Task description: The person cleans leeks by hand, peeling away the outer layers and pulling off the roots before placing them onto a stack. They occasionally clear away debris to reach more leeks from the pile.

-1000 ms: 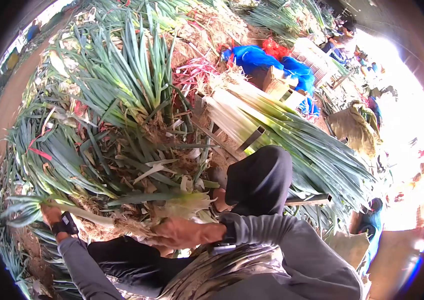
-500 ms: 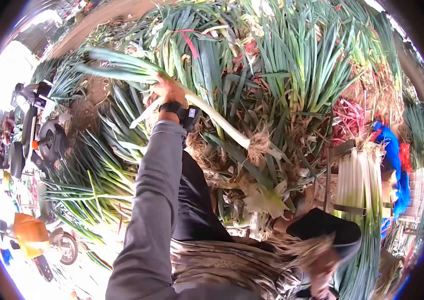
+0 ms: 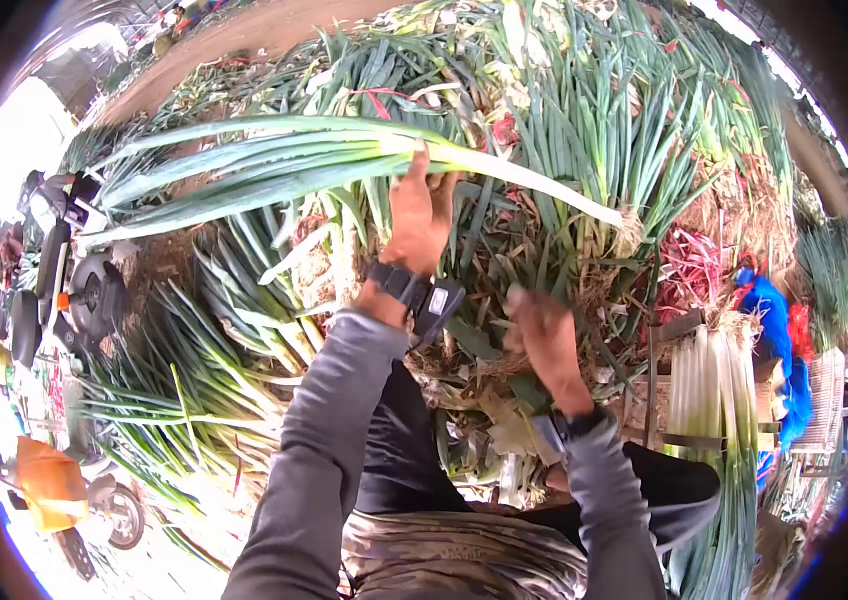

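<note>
Leeks in a loose heap (image 3: 604,120) cover the ground ahead of the person, green tops upward, with their roots and dry outer skins on them. The left hand (image 3: 419,215) is raised above the heap and clenched around one leek (image 3: 524,180) just where the white stalk meets the leaves. The leek lies nearly level in the air: leaves fan out to the left, and the stalk runs right to a tuft of roots (image 3: 629,228). A wrist device (image 3: 424,295) is strapped below that hand.

The right hand (image 3: 544,335) is lower, near the stalk but apart from it, over a litter of peelings (image 3: 514,425). Its fingers are curled, but I cannot tell whether they close on anything.

On the right, a stack of cleaned leeks (image 3: 714,385) lies in a frame, the stalks white, bare and side by side. Beyond it are red strips (image 3: 694,255) and a blue cloth (image 3: 769,300). A motorbike (image 3: 74,290) stands at the far left.

Judging by this, the work is only partly done. One stack is stripped and laid straight, but the heap of uncleaned leeks is far bigger. The leek in hand looks only just begun, since roots and outer leaves are both on it. It has yet to be peeled, trimmed and laid with the stack.
</note>
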The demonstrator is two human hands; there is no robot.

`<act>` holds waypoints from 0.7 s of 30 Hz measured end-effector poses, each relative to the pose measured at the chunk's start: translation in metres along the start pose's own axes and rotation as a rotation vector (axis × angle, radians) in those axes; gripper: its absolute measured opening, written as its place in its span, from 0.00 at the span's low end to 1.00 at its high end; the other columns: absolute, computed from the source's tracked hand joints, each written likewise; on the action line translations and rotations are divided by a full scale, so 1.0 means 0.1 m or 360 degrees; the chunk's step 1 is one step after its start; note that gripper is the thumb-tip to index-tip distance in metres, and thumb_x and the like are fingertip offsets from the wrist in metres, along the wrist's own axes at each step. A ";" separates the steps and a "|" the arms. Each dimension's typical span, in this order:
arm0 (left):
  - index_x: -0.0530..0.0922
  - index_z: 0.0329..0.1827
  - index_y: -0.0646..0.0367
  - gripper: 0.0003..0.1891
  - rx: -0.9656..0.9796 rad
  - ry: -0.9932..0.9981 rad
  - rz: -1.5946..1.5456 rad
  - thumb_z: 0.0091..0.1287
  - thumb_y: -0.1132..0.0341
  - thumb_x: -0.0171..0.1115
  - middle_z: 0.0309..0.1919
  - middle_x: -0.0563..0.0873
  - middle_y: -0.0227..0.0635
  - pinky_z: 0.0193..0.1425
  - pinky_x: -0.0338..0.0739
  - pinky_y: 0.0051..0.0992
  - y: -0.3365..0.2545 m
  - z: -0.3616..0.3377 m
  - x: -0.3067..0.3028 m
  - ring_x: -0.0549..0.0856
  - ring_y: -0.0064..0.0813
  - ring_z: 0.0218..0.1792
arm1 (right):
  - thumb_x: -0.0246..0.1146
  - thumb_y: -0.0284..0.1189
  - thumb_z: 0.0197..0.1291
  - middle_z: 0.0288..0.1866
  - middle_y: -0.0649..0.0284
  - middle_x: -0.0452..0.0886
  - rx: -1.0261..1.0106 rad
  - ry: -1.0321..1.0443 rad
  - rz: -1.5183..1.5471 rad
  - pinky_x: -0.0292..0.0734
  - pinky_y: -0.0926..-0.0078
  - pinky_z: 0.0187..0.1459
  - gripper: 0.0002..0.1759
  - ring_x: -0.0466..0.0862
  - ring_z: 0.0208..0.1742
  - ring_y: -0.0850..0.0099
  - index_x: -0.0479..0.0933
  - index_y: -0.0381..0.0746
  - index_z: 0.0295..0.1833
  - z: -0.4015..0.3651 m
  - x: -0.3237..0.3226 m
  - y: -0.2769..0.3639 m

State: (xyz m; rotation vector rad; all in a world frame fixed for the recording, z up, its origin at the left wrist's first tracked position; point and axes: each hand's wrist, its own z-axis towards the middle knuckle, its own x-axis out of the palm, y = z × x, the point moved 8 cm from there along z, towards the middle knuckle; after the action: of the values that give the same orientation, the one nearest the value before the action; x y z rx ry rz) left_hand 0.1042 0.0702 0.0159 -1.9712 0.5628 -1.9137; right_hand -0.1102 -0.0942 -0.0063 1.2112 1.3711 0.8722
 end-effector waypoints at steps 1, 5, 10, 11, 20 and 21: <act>0.77 0.60 0.61 0.17 -0.0087 0.0049 0.0049 0.75 0.60 0.66 0.58 0.82 0.42 0.78 0.72 0.43 0.08 -0.09 0.09 0.78 0.39 0.63 | 0.56 0.35 0.80 0.40 0.62 0.85 -0.0078 -0.0069 0.0315 0.82 0.74 0.35 0.17 0.87 0.33 0.72 0.77 0.31 0.59 0.17 -0.07 0.25; 0.81 0.56 0.52 0.13 -0.0450 0.0301 0.0305 0.73 0.62 0.70 0.50 0.86 0.26 0.55 0.79 0.32 0.50 -0.60 0.42 0.84 0.25 0.51 | 0.62 0.24 0.72 0.33 0.65 0.82 -0.0481 -0.0322 0.1018 0.79 0.76 0.36 0.29 0.80 0.29 0.74 0.65 0.33 0.76 1.11 -0.26 0.25; 0.77 0.63 0.60 0.24 -0.0460 0.0695 0.0519 0.70 0.57 0.72 0.55 0.84 0.34 0.66 0.78 0.34 0.81 -0.92 0.66 0.84 0.34 0.56 | 0.67 0.21 0.66 0.39 0.53 0.82 -0.1186 -0.0990 -0.0028 0.79 0.65 0.40 0.30 0.82 0.36 0.61 0.66 0.36 0.72 0.82 -0.70 0.41; 0.75 0.66 0.62 0.27 -0.0540 0.0711 0.0638 0.71 0.54 0.71 0.56 0.84 0.38 0.68 0.78 0.35 0.89 -0.94 0.67 0.84 0.37 0.58 | 0.67 0.25 0.68 0.38 0.55 0.83 -0.1361 -0.1248 -0.0251 0.79 0.65 0.40 0.22 0.82 0.37 0.62 0.71 0.35 0.64 0.53 -0.94 0.58; 0.74 0.71 0.64 0.32 -0.0894 0.0935 0.1671 0.75 0.46 0.63 0.56 0.86 0.47 0.64 0.81 0.33 1.54 -1.12 0.43 0.88 0.38 0.54 | 0.67 0.35 0.67 0.27 0.64 0.81 -0.1255 -0.2206 -0.0922 0.72 0.70 0.27 0.15 0.77 0.26 0.75 0.80 0.30 0.41 -1.94 -4.71 1.92; 0.75 0.70 0.63 0.31 -0.0877 0.0932 0.1691 0.75 0.46 0.64 0.55 0.87 0.45 0.63 0.81 0.33 1.61 -1.12 0.41 0.88 0.36 0.53 | 0.67 0.33 0.65 0.31 0.60 0.83 -0.0732 -0.2093 -0.1278 0.74 0.67 0.30 0.16 0.79 0.29 0.73 0.79 0.29 0.44 -2.24 -4.92 2.09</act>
State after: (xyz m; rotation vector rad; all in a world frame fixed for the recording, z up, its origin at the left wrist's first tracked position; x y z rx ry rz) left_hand -0.0144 -0.0862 -0.0243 -0.8448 1.9631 -1.6039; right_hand -0.3243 -0.4992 0.3489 0.5134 0.3955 -0.2395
